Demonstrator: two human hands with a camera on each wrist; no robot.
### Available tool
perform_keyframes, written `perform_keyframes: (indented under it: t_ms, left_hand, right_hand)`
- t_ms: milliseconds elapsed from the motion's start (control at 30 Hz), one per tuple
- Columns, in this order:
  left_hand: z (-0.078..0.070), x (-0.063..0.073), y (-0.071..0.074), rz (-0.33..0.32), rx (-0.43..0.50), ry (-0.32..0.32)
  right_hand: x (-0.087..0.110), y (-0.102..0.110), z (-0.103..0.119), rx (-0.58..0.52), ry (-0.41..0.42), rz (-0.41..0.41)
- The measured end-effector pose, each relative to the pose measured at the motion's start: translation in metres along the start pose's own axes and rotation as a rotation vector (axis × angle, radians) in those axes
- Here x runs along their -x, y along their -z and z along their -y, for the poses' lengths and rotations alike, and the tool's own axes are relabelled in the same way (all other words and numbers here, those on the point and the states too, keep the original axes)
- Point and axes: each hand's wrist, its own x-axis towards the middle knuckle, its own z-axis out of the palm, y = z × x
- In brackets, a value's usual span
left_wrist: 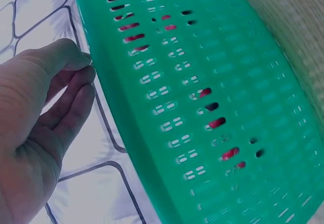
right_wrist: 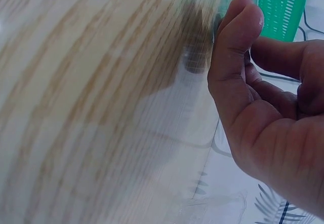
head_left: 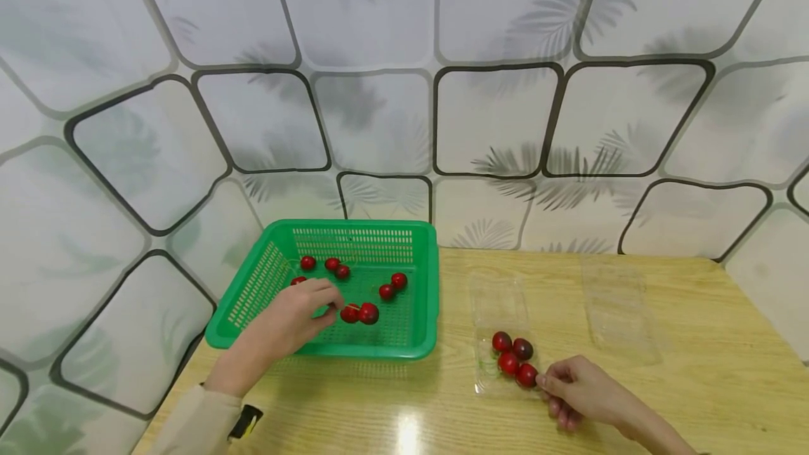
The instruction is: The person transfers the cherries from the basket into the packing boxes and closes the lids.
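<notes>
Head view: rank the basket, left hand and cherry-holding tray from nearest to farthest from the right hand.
1. Tray: just left of the right hand.
2. Basket: farther left, past the tray.
3. Left hand: over the basket, beyond its right rim.

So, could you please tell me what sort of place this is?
Probably an indoor workspace, perhaps for handling fruit: a table in front of a patterned backdrop, with cherries in a basket and a clear box.

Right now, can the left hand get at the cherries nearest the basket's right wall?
Probably yes: the left hand is over the open green basket and nothing covers those cherries, though two others are closer.
</notes>
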Motion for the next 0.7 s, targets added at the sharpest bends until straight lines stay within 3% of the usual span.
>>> perform_keyframes:
  t_ms: [700]
  left_hand:
    - [-0.020, -0.010, -0.001, -0.130, -0.012, -0.165]
  right_hand:
    - [-0.003, -0.001, 0.001, 0.005, -0.007, 0.009]
